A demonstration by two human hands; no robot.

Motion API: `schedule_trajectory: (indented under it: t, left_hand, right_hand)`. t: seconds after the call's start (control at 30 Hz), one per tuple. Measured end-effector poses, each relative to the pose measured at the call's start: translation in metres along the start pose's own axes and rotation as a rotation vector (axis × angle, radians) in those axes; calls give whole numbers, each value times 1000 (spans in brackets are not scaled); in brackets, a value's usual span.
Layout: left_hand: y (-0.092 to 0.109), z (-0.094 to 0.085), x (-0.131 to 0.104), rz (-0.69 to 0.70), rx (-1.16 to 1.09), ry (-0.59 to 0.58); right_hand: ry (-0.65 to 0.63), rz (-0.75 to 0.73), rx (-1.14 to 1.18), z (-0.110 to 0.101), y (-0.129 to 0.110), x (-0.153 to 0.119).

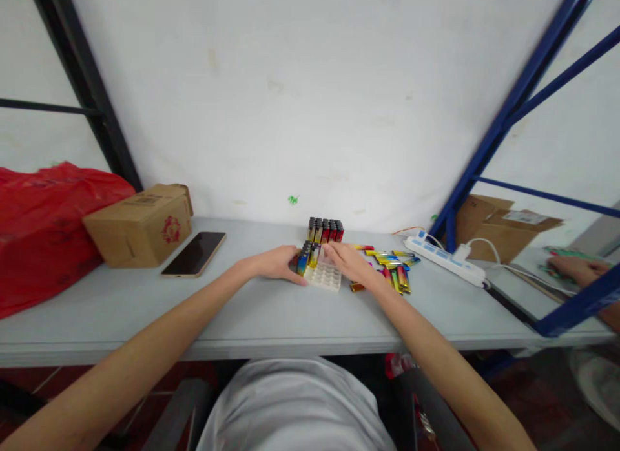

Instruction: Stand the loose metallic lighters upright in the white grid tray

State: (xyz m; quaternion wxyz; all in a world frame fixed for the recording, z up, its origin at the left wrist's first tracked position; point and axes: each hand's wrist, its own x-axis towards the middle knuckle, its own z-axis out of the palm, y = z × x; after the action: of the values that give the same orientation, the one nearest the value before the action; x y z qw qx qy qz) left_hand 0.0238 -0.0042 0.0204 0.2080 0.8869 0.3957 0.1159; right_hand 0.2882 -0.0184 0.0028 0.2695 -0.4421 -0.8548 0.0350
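Observation:
A white tray [323,280] with rows of small holes lies on the table, and several shiny lighters [303,260] with black tops stand upright in its left part. My left hand [279,263] curls around the tray's left end, thumb at the near edge and fingers behind. Over the tray's right part is my right hand [345,258], its fingertips pinched together beside a yellow lighter [314,256]. Whatever those fingertips hold is too small to make out. Just behind the tray stands a block of upright gold and red lighters [326,230].
Loose colourful lighters [394,270] lie right of my right hand. A power strip [445,260] sits further right by a blue frame [504,125]. To the left are a phone [194,254], a cardboard box [145,226] and a red bag [53,234]. Another person's hand [576,268] shows far right.

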Motion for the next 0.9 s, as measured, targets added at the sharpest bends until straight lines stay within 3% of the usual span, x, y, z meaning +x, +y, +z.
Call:
schedule_trajectory:
  t: [0.1, 0.17, 0.23, 0.33, 0.47, 0.6, 0.77, 0.9]
  left_hand:
    - [2, -1, 0, 10, -20, -34]
    - [2, -1, 1, 3, -17, -43]
    - [0, -1, 2, -10, -5, -31]
    - [-1, 0, 2, -2, -10, -26]
    - [-1, 0, 0, 3, -18, -22]
    - [-2, 0, 0, -14, -4, -3]
    - [-5, 1, 2, 4, -5, -14]
    - [-6, 2, 3, 8, -13, -5]
  right_hand:
    - [103, 70, -116, -10, 39, -3]
    - [101, 194, -222, -16, 67, -7]
    - [13, 314, -309, -21, 90, -11]
    - [-100, 379, -354, -24, 108, -14]
    - [-84, 375, -354, -24, 106, -9]
    - [147, 318, -210, -22, 95, -3]
    - [428, 412, 333, -22, 85, -1]
    - [512, 438, 750, -22, 70, 0]
